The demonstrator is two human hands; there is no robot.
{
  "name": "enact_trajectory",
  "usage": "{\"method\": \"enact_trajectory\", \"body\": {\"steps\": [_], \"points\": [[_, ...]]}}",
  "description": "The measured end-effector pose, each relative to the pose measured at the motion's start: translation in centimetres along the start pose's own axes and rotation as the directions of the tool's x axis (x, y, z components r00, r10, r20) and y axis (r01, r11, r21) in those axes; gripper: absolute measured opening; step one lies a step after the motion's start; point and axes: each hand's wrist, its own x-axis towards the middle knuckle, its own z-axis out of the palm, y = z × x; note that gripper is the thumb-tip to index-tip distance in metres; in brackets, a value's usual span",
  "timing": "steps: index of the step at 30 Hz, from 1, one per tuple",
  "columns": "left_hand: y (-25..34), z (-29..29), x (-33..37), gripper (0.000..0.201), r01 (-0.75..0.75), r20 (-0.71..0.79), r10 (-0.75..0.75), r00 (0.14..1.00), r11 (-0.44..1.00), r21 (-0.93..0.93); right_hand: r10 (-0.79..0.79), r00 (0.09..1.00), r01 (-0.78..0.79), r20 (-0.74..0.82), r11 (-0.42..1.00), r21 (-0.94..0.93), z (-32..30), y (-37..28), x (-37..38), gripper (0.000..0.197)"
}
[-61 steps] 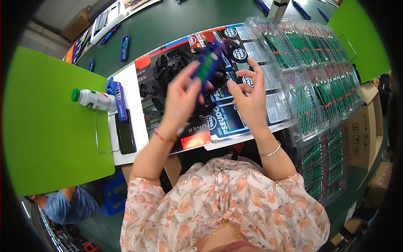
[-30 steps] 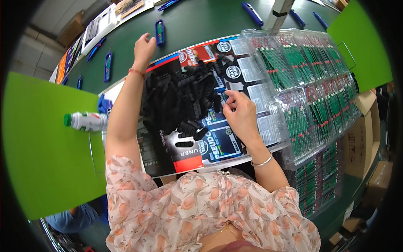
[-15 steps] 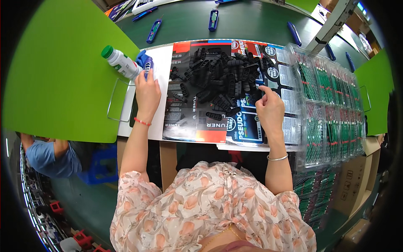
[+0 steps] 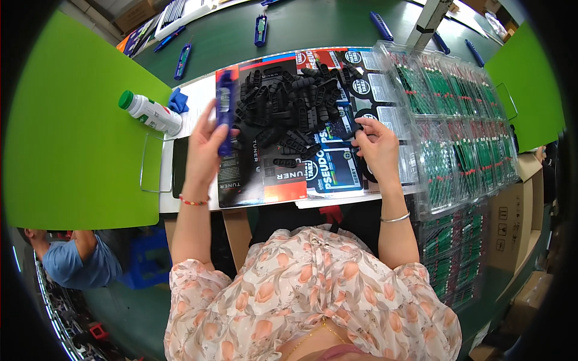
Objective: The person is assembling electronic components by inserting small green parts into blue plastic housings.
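Note:
My left hand [image 4: 208, 144] grips a long blue plastic casing [image 4: 226, 111], held upright and slightly blurred above the left edge of the printed sheets. To its right lies a heap of small black ribbed plastic parts [image 4: 289, 105]. My right hand [image 4: 378, 147] is at the right side of the heap, thumb and forefinger pinched on a small black part [image 4: 351, 130], partly hidden by the fingers. Beneath the heap, the printed sheets [image 4: 283, 191] cover the work surface.
A white bottle with a green cap [image 4: 153, 114] and a blue cloth [image 4: 178, 101] stand at left by a green panel [image 4: 72, 132]. Clear trays of green circuit boards [image 4: 451, 138] sit at right. Behind, more blue casings [image 4: 261, 30] lie on a dark green belt [image 4: 313, 27].
My left hand has lifted the blue casing from beside the bottle and brought it right, toward the heap. My right hand stays near the heap's right side. The view has shifted slightly.

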Motion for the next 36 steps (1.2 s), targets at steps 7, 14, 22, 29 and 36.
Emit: {"method": "enact_trajectory", "body": {"steps": [7, 14, 22, 29, 36], "points": [[-3.8, 10.5, -2.8, 0.051, 0.338, 0.347, -0.193, 0.918, 0.837, -0.431, -0.216, 0.976, 0.215, -0.007, 0.964, 0.154, 0.7, -4.8, -1.9, 0.020], [-4.8, 13.1, -3.5, 0.047, 0.312, 0.341, -0.191, 0.920, 0.885, -0.345, -0.451, 0.892, 0.447, 0.030, 0.871, -0.205, 1.1, -4.7, -1.6, 0.019], [-5.3, 13.1, -3.6, 0.046, 0.276, 0.366, -0.179, 0.913, 0.933, -0.230, -0.508, 0.861, 0.471, -0.004, 0.800, -0.372, 1.6, -3.6, -1.6, 0.019], [-5.0, 14.4, -3.9, 0.044, 0.306, 0.338, -0.215, 0.916, 0.920, -0.245, -0.428, 0.902, 0.388, -0.051, 0.858, -0.337, 2.1, -3.6, -2.2, 0.017], [-5.5, 15.8, -3.8, 0.045, 0.367, 0.340, -0.246, 0.908, 0.858, -0.359, -0.458, 0.888, 0.398, 0.033, 0.733, -0.552, -0.6, -5.6, -2.7, 0.011]]}}
